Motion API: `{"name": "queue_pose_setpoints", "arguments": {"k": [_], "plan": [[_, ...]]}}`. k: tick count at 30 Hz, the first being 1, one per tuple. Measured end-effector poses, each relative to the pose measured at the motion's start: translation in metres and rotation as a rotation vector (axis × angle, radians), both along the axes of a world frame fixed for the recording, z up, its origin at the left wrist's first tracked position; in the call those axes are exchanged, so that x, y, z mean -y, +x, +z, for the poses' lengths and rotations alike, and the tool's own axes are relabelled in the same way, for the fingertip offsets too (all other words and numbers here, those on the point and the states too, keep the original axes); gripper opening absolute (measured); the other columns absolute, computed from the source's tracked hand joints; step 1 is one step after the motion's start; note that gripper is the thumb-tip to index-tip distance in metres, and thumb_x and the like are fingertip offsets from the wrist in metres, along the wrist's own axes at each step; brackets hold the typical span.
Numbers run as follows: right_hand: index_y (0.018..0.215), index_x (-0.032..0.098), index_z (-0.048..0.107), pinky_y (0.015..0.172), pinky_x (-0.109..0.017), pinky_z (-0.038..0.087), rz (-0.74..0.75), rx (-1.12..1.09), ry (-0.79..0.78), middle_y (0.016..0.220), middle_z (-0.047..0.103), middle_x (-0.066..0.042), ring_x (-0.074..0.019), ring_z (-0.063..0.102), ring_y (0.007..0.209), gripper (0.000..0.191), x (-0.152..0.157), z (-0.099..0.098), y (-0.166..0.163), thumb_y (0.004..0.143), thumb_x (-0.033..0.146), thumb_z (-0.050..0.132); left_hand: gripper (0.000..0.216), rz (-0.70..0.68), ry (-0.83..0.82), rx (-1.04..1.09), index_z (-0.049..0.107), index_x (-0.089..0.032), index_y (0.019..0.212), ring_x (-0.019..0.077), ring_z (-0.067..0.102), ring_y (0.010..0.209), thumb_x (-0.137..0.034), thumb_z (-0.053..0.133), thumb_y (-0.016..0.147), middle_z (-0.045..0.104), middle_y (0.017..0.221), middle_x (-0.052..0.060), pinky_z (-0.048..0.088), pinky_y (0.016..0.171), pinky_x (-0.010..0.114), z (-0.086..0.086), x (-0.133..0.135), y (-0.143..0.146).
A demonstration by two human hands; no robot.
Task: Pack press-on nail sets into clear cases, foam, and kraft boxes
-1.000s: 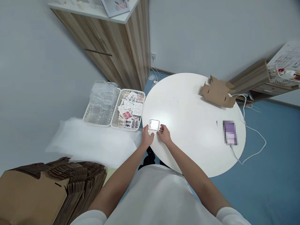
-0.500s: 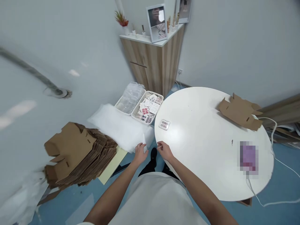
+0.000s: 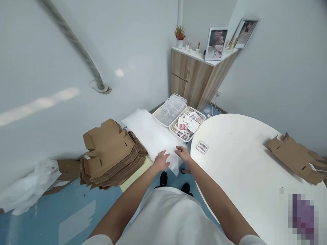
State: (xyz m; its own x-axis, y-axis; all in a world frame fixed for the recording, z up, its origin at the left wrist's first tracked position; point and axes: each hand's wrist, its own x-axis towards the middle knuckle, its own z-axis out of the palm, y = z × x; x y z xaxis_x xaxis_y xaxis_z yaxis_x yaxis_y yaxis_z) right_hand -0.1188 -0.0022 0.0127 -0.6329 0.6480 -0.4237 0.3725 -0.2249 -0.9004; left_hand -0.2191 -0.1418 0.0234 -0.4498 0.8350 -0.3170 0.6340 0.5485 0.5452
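Note:
White foam sheets (image 3: 148,131) lie in a stack on the low surface ahead of me. My left hand (image 3: 161,161) is at the near edge of the stack, fingers spread, with nothing in it. To its right, my right hand (image 3: 183,153) hangs near the sheet's corner, its fingers slightly curved and apart. Whether either hand touches the foam I cannot tell. A small clear case with nail-shaped pieces (image 3: 202,147) rests on the left edge of the round white table (image 3: 230,163).
Flat brown cardboard boxes (image 3: 109,149) are piled at left. Behind the foam stand a basket of clear plastic cases (image 3: 171,109) and a basket of printed cards (image 3: 187,124). A partly folded carton (image 3: 296,156) and a blurred purple item (image 3: 304,216) lie on the table. A wooden cabinet (image 3: 191,75) fills the corner.
My left hand has let go of the foam sheet's corner and its fingers have spread. My right hand has moved from the table edge toward the foam and opened. The view has turned left.

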Motion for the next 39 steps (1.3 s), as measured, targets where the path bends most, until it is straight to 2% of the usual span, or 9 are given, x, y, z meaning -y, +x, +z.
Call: {"name": "queue_pose_setpoints", "arguments": {"k": [7,13,16,19,22,24,30,35,39], "plan": [[0.104,0.021,0.056,0.071,-0.028,0.046,-0.097,0.145,0.114,0.116,0.05,-0.01,-0.0215,0.047,0.107,0.045,0.002,-0.011,-0.046,0.06,0.032,0.06,0.07,0.065,-0.03,0.154,0.03,-0.02,0.129,0.0332,0.022,0.125,-0.029,0.057,0.065,0.021,0.139,0.014,0.025,0.095,0.047,-0.022,-0.006,-0.032],[0.102,0.016,0.055,0.069,-0.028,0.045,-0.137,0.201,0.169,0.095,0.057,-0.008,-0.0173,0.054,0.086,0.046,0.003,-0.01,-0.063,0.06,0.032,0.058,0.068,0.096,0.011,0.223,0.026,-0.018,0.13,0.0305,0.023,0.125,-0.028,0.054,0.068,0.028,0.136,0.014,0.023,0.097,0.042,-0.03,-0.002,-0.04],[0.095,0.018,0.055,0.064,-0.026,0.044,-0.152,0.184,0.255,0.09,0.056,-0.005,-0.0145,0.053,0.074,0.036,0.005,-0.002,-0.072,0.061,0.032,0.054,0.066,0.128,0.099,0.253,0.03,-0.017,0.128,0.0282,0.027,0.123,-0.025,0.055,0.067,0.034,0.132,0.014,0.024,0.097,0.039,-0.03,0.001,-0.04],[0.099,0.02,0.051,0.058,-0.025,0.043,-0.163,0.144,0.344,0.09,0.053,-0.003,-0.0121,0.05,0.066,0.04,0.011,0.011,-0.08,0.061,0.029,0.053,0.068,0.213,0.16,0.221,0.03,-0.019,0.127,0.0295,0.029,0.121,-0.03,0.058,0.066,0.033,0.132,0.014,0.026,0.094,0.041,-0.024,0.001,-0.037],[0.108,0.021,0.046,0.055,-0.024,0.042,-0.13,0.082,0.342,0.076,0.05,0.002,-0.0109,0.048,0.059,0.048,0.018,0.027,-0.086,0.06,0.026,0.053,0.071,0.283,0.179,0.124,0.028,-0.02,0.127,0.0306,0.029,0.12,-0.038,0.059,0.066,0.033,0.13,0.014,0.028,0.091,0.042,-0.015,-0.001,-0.034],[0.105,0.02,0.048,0.056,-0.024,0.042,-0.077,0.028,0.331,0.067,0.048,0.004,-0.0107,0.048,0.056,0.044,0.022,0.037,-0.087,0.062,0.026,0.052,0.063,0.308,0.221,0.068,0.029,-0.02,0.126,0.0287,0.033,0.117,-0.038,0.055,0.071,0.037,0.126,0.013,0.03,0.089,0.041,-0.008,-0.002,-0.033],[0.102,0.018,0.049,0.058,-0.026,0.044,-0.041,0.035,0.373,0.06,0.05,0.004,-0.0116,0.053,0.054,0.034,0.026,0.042,-0.079,0.07,0.027,0.044,0.025,0.224,0.308,0.009,0.054,-0.022,0.102,0.0206,0.05,0.097,-0.026,0.039,0.083,0.057,0.101,0.007,0.035,0.081,0.033,0.002,0.001,-0.037],[0.106,0.019,0.048,0.057,-0.027,0.043,-0.08,0.177,0.46,0.066,0.054,0.002,-0.0117,0.052,0.053,0.034,0.019,0.031,-0.063,0.075,0.025,0.037,0.015,0.192,0.283,0.047,0.062,-0.021,0.079,0.0162,0.056,0.075,-0.031,0.051,0.076,0.063,0.08,0.003,0.037,0.069,0.027,-0.001,0.006,-0.045],[0.101,0.019,0.052,0.064,-0.029,0.043,-0.044,0.241,0.552,0.071,0.058,0.0,-0.0135,0.054,0.061,0.031,0.015,0.03,-0.056,0.076,0.023,0.034,0.023,0.169,0.299,0.185,0.063,-0.018,0.069,0.0126,0.053,0.061,-0.041,0.057,0.07,0.062,0.065,0.0,0.037,0.059,0.023,-0.003,0.006,-0.05]]}}
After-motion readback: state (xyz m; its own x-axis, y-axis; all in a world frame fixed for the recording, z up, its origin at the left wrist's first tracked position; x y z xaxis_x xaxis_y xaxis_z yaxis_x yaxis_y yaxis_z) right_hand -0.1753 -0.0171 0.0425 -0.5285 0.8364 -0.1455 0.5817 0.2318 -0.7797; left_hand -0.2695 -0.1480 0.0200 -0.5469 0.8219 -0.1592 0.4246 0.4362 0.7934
